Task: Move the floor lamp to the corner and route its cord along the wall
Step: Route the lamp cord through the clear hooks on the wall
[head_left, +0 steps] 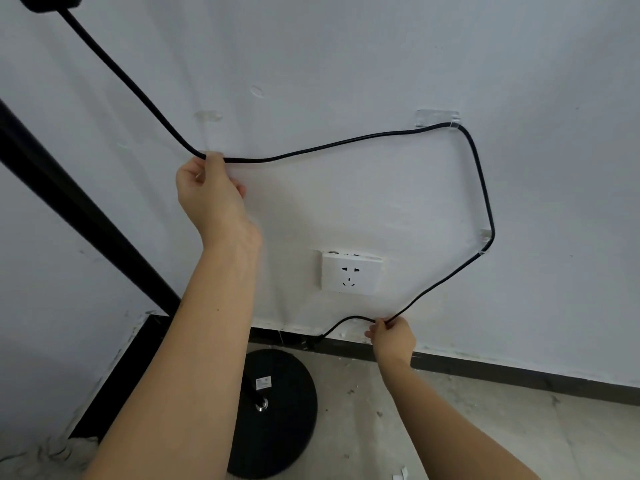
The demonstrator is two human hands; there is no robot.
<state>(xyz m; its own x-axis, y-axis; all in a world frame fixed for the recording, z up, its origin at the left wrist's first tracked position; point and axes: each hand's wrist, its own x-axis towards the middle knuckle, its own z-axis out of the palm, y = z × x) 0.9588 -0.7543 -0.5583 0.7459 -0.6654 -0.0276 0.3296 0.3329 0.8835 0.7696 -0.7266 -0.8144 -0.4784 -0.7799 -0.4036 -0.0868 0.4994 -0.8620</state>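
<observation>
The floor lamp's round black base (284, 410) stands on the floor in the corner, and its black pole (69, 209) rises up to the left. The black cord (346, 142) runs from the upper left across the white wall through a clear clip (437, 117), bends down through a second clear clip (484, 242), then drops to the skirting. My left hand (207, 188) pinches the cord high on the wall. Low down near the skirting, my right hand (393, 336) pinches the cord too.
A white wall socket (349, 273) sits between my hands with nothing plugged in. Two more clear clips (207, 116) (257, 91) stick to the wall above my left hand. Black skirting (519, 374) runs along the wall foot. White scraps (398, 474) lie on the concrete floor.
</observation>
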